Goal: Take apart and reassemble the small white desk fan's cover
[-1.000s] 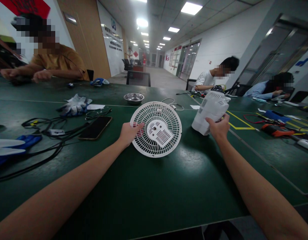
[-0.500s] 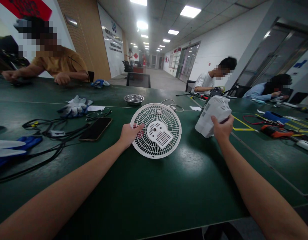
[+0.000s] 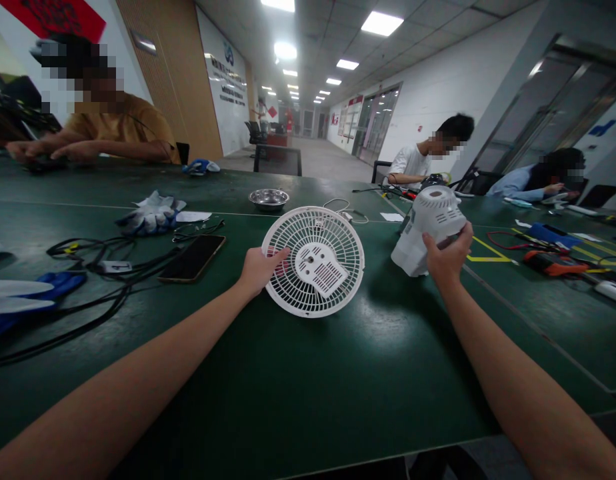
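Note:
My left hand (image 3: 261, 269) grips the left rim of a round white fan grille (image 3: 355, 257), thumb over the front and the other fingers behind the bars. The grille is tilted up towards me above the green table, its slotted centre plate in view. On the right, my right hand (image 3: 449, 252) is closed around a white plastic housing (image 3: 428, 223) with vent slots and a round top opening. Its lower end points down and left; the palm side of my grip is hidden. A thin white cable (image 3: 361, 217) lies behind the grille.
A metal bowl (image 3: 269, 199) stands behind the grille. Leftward lie a phone (image 3: 193, 258), black cables (image 3: 123, 273) and work gloves (image 3: 152, 213). A red-black tool (image 3: 555, 262) and a blue object (image 3: 551, 235) are at right. Several people sit across the table (image 3: 308, 387).
The white housing in my right hand has tipped so its round top opening faces me more, and the fingers have shifted slightly. My left hand and the grille look almost unchanged.

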`<state>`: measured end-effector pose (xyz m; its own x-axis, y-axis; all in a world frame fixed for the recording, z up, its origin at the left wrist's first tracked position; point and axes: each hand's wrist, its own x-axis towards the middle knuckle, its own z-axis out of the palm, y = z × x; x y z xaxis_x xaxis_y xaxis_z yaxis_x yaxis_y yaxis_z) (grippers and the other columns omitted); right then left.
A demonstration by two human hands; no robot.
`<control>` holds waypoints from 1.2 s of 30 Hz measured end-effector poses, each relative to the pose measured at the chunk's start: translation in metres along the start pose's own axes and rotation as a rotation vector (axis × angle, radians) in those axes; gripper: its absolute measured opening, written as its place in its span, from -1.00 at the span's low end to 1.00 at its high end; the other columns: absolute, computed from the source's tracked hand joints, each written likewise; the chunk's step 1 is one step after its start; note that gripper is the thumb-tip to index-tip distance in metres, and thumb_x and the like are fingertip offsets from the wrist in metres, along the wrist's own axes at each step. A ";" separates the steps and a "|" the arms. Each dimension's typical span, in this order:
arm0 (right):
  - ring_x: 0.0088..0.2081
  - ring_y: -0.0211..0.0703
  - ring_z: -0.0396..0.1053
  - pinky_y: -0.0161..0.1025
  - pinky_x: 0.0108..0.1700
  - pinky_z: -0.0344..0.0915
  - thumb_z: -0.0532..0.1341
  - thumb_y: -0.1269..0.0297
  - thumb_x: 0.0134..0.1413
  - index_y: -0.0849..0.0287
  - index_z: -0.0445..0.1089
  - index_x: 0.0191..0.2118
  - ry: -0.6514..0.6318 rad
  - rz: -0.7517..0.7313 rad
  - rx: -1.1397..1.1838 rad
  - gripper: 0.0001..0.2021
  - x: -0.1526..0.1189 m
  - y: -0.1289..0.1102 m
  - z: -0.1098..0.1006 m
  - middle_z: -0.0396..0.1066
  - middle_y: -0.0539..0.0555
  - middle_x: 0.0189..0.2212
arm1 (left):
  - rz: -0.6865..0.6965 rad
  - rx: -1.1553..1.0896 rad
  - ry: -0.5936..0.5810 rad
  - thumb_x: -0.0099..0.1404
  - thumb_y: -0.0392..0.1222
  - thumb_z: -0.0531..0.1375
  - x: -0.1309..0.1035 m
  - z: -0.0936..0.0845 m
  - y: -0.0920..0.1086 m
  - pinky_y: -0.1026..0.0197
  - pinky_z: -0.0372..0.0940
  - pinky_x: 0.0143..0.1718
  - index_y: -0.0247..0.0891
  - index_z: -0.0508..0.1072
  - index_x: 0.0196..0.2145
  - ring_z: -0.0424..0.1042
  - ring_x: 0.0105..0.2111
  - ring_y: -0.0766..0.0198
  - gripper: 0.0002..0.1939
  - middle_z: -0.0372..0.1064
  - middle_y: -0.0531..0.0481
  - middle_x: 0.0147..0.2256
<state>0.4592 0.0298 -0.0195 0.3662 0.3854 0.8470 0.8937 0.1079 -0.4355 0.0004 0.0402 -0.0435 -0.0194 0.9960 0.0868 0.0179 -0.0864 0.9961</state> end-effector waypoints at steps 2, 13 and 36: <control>0.20 0.37 0.22 0.35 0.19 0.09 0.37 -0.08 -0.09 0.20 0.06 0.31 0.051 -0.014 -0.071 -0.10 0.001 -0.007 -0.004 0.25 0.38 0.18 | 0.014 0.012 0.008 0.20 -0.13 0.37 0.000 0.001 0.000 0.15 0.45 -0.47 -0.37 0.57 -0.32 0.53 -0.51 0.18 -0.79 0.56 -0.14 -0.43; -0.13 0.13 0.42 0.08 -0.01 0.35 0.37 -0.09 -0.11 0.25 0.26 0.17 -0.424 -0.103 0.100 -0.23 -0.049 -0.095 0.010 0.46 0.26 -0.07 | 0.015 -0.006 0.004 0.19 -0.14 0.37 0.004 0.000 -0.006 0.13 0.48 -0.42 -0.36 0.58 -0.28 0.55 -0.46 0.14 -0.78 0.57 -0.15 -0.40; -0.21 0.06 0.42 0.05 -0.04 0.37 0.21 -0.03 0.15 0.16 0.50 -0.13 -0.670 0.026 0.345 -0.63 -0.070 -0.129 0.011 0.48 0.17 -0.25 | 0.012 0.004 0.040 0.19 -0.15 0.38 0.000 0.004 0.000 0.12 0.46 -0.43 -0.37 0.57 -0.34 0.53 -0.49 0.17 -0.79 0.55 -0.13 -0.44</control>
<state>0.3151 -0.0006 -0.0261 0.0517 0.8549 0.5163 0.7146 0.3295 -0.6171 0.0042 0.0403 -0.0436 -0.0587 0.9934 0.0991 0.0222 -0.0979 0.9949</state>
